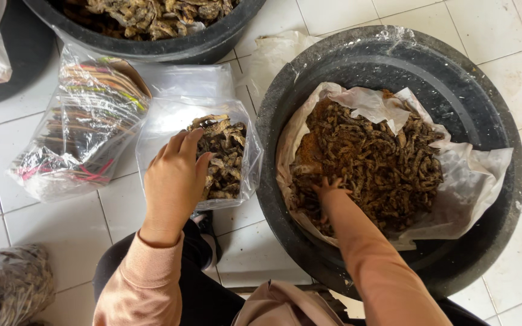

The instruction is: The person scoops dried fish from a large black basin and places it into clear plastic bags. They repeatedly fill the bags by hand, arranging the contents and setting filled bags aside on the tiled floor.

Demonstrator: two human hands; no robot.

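Fingers of left hand curl over rim of clear bag, holding mouth open; dried brown pieces inside. Right hand, fingers dug into dried pile in lined black tub at 3 o'clock; grip hidden, can't tell. Risk: bag mouth slips w/ loose hold, pieces spill on floor tiles.

A home food-packing spot on a white tiled floor, with black tubs of dried produce and stacked plastic bags.

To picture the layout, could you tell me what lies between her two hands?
In the head view, the clear bag of dried pieces and the black tub's rim lie between them.
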